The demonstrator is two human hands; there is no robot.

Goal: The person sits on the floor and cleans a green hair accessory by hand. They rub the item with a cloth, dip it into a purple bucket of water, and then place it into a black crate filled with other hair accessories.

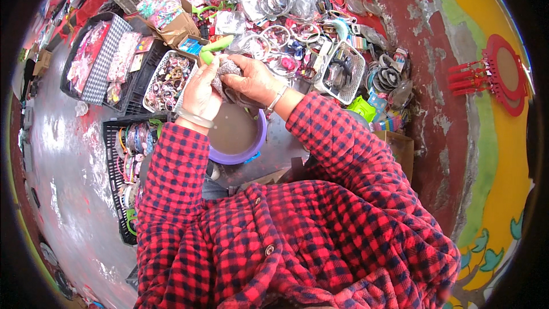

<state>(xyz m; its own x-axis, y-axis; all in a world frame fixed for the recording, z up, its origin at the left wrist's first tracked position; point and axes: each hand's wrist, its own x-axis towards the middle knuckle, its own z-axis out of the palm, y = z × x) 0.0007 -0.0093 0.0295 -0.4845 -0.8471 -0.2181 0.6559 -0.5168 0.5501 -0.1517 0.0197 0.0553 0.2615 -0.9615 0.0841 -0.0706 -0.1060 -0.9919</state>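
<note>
In front of me, above a purple basin [261,134] of murky brownish water, my two hands come close together. My left hand [200,94], with a pale bangle at the wrist, is closed around the lower end of a light green, stubby two-pronged thing [216,47] whose kind I cannot make out. A bunched grey, speckled cloth [229,70] is gripped by my right hand [254,83] and pressed against the green thing. The fingers partly hide where the two meet.
Hair accessories and bagged headbands [289,1] are heaped beyond the basin. White baskets [147,103] [359,83] of small goods flank it. A black crate [110,154] stands at left, with a cardboard box [171,31] farther off. A red, peeling wall [440,154] rises at right.
</note>
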